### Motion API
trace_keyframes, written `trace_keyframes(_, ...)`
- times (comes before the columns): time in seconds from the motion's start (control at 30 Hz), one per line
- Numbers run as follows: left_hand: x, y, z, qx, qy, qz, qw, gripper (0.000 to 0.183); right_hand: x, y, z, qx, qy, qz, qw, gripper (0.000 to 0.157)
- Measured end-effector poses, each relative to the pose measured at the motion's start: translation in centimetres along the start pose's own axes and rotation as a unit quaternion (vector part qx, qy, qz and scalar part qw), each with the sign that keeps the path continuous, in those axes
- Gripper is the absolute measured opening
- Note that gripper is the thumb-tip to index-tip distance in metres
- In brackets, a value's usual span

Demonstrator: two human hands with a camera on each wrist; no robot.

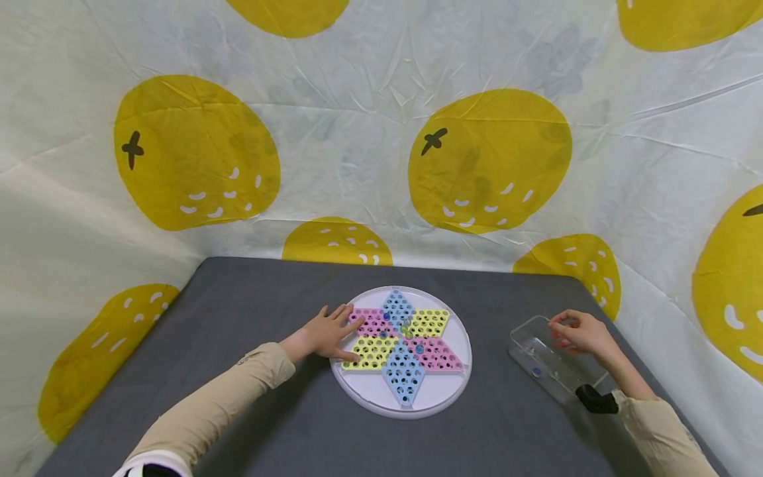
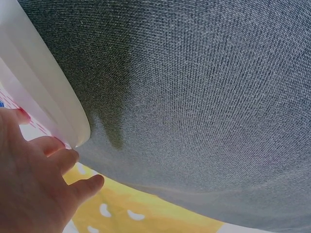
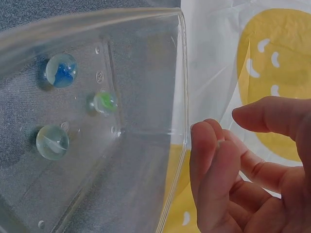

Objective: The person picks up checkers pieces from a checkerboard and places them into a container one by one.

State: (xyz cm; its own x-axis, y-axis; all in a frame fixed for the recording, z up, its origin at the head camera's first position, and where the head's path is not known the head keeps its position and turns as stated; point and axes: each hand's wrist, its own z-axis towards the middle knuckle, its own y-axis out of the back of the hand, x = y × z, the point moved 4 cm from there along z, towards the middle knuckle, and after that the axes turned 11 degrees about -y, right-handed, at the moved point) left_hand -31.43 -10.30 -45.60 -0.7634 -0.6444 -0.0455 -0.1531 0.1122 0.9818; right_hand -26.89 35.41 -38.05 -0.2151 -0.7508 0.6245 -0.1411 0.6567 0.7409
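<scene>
Beige cloth sleeves [image 1: 203, 404] reach in from the lower left and lower right of the frame. Matte, finely ribbed grey fabric [image 1: 268, 298] covers the table, backed by a creased white sheet [image 1: 346, 132] printed with big yellow fruit. Right of the frame's centre-bottom line, a round white board [image 1: 366, 389] carries a six-pointed star of pink, blue and yellow perforated diamonds; several glass marbles [image 1: 420, 349] sit around its middle. At the lower right, a clear rigid box [image 3: 185, 97] contains three glass balls, streaked blue [image 3: 61, 70], green [image 3: 105, 103] and whitish [image 3: 52, 142]. The left hand [image 1: 324, 334], fingers spread, rests on the board's left edge. The right hand [image 1: 587, 338], beside the box's rim, has loosely bent fingers, thumb apart, gripping nothing visible.
</scene>
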Motion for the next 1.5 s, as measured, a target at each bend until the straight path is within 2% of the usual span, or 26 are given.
trace_keyframes(0.2,-0.7,0.8,-0.3,0.021,0.018,0.026,0.9993,0.083,-0.2,0.0,0.1,0.0,-0.004,-0.001,1.0,0.045)
trace_keyframes(0.93,-0.8,0.9,-0.4,0.018,0.019,0.035,0.999,0.084,0.3,-0.3,-0.6,0.001,-0.008,0.001,1.0,0.046)
trace_keyframes(1.5,-0.8,0.8,-0.3,0.021,0.023,0.034,0.9989,0.084,2.3,-1.5,-1.9,0.005,0.033,0.007,0.999,0.037)
